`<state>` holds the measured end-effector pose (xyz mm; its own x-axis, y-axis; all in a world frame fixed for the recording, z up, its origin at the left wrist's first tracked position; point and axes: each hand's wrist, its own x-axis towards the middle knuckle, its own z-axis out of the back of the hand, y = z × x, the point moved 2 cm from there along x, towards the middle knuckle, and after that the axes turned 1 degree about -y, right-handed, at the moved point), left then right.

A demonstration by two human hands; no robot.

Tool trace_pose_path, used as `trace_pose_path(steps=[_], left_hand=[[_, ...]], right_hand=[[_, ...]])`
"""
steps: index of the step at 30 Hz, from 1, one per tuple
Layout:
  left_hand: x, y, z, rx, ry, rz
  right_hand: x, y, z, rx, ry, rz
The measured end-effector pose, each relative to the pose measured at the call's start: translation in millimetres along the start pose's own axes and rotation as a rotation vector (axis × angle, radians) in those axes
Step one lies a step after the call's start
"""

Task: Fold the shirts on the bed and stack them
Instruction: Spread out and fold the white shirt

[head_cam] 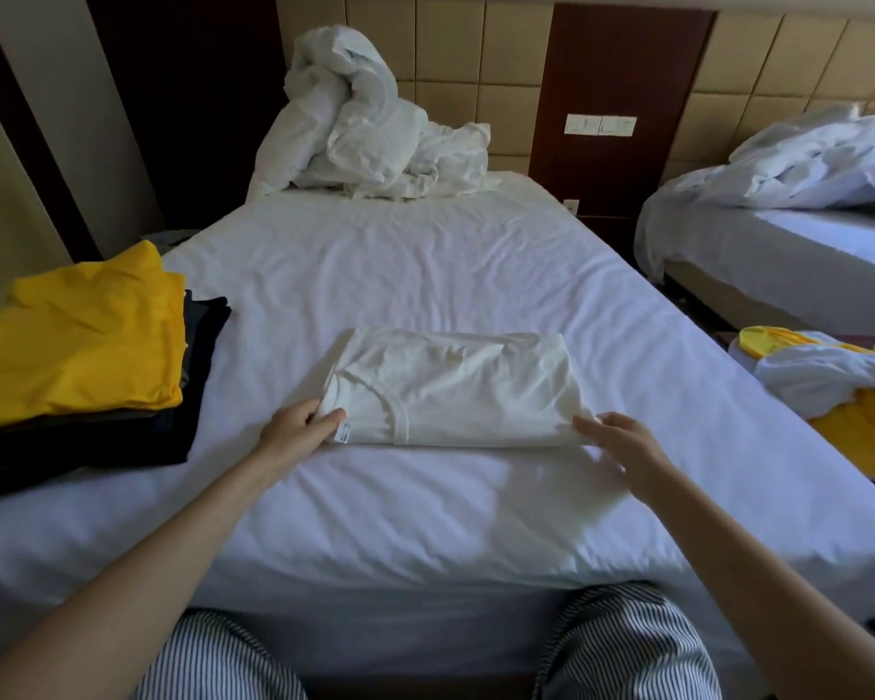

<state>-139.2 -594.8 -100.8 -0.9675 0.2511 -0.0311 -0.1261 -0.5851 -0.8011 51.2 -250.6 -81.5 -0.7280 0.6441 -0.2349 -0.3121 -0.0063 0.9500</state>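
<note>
A white shirt (455, 389) lies folded into a rectangle in the middle of the bed (425, 265), its collar and label at the near left corner. My left hand (301, 429) pinches that near left corner by the collar. My right hand (622, 444) rests at the near right corner with its fingers fairly straight, touching the cloth. On the bed's left edge sits a stack of folded shirts (87, 376), a yellow one on top of dark ones.
A crumpled white duvet (370, 128) is heaped at the head of the bed. At the right, a pile of unfolded white and yellow shirts (839, 391) lies beside the bed. A second bed (799, 229) with rumpled bedding stands at the far right.
</note>
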Motion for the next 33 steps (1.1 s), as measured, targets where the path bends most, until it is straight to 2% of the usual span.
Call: trace_pose_path(steps=[4, 10, 13, 16, 19, 21, 24, 29, 32, 33], left_hand=[[1, 2, 9, 0.2, -0.019, 0.027], [0, 4, 11, 0.213, -0.14, 0.115], [2, -1, 9, 0.333, -0.097, 0.165], [16, -17, 8, 0.481, -0.054, 0.198], [29, -44, 5, 0.598, -0.13, 0.101], [39, -64, -5, 0.533, -0.162, -0.033], [68, -84, -26, 0.394, -0.071, -0.197], [124, -83, -45, 0.195, 0.065, -0.119], [133, -70, -62, 0.167, 0.122, -0.134], [134, -64, -68, 0.182, 0.096, -0.162]], right_hand=[[5, -5, 5, -0.193, -0.047, 0.04], [4, -15, 7, -0.297, -0.2, 0.044], [-2, -17, 5, -0.539, -0.262, 0.061], [8, -9, -1, -0.671, -0.239, 0.057], [22, 4, -12, -0.73, -0.224, 0.097], [31, 14, -23, -0.716, -0.225, 0.185], [57, 31, -40, -0.628, -0.215, 0.258], [105, 36, -60, -0.322, -0.34, 0.144], [117, 27, -67, -0.412, -0.417, 0.13], [120, 25, -67, -0.423, -0.44, 0.136]])
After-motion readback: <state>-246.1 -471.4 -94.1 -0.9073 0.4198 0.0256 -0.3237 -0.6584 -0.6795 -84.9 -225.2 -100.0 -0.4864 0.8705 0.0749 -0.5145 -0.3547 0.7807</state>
